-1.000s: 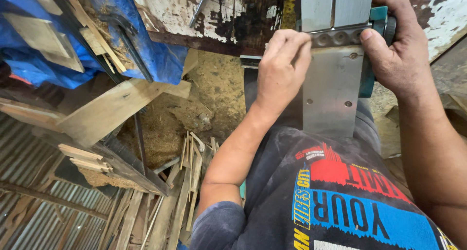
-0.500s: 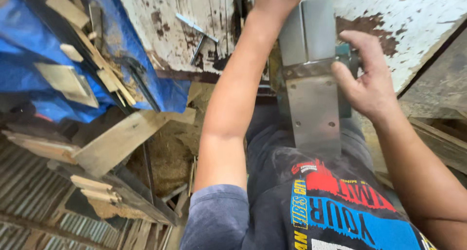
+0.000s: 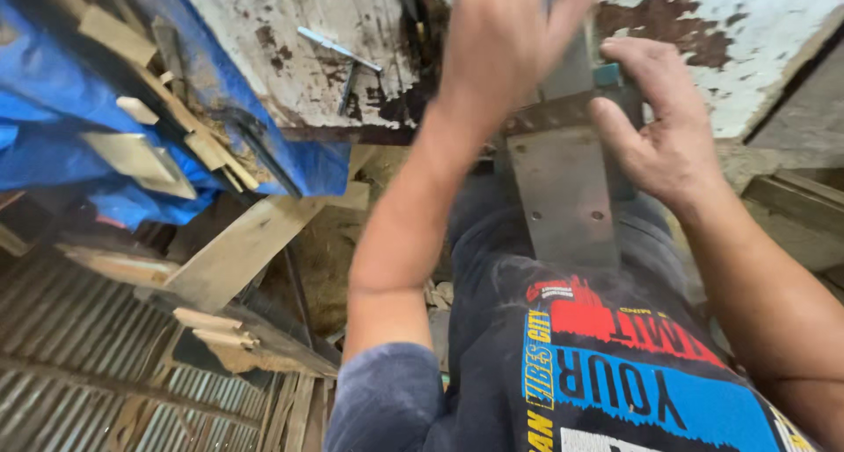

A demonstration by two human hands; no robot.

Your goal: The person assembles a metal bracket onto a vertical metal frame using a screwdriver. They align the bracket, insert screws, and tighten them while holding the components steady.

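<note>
Planer (image 3: 563, 197), a grey metal sole with a teal body, is sitting at the bench (image 3: 264, 56) edge against the person's lap. Right hand (image 3: 655, 131) is gripping its side. Left hand (image 3: 505, 39), blurred, is reaching over the front, probably open. Doing this well is meaning keeping fingers off the sole and steadying it before pressing. Blue tarp (image 3: 61, 135) and wood scraps (image 3: 237, 250) are lying to the left.

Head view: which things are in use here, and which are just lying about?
In hand:
- grey metal tool, gripped at its side by the right hand
- left hand, raised over the tool's top

Lying about:
- blue tarp
- wood offcuts
- corrugated sheets
- worn white board
</note>
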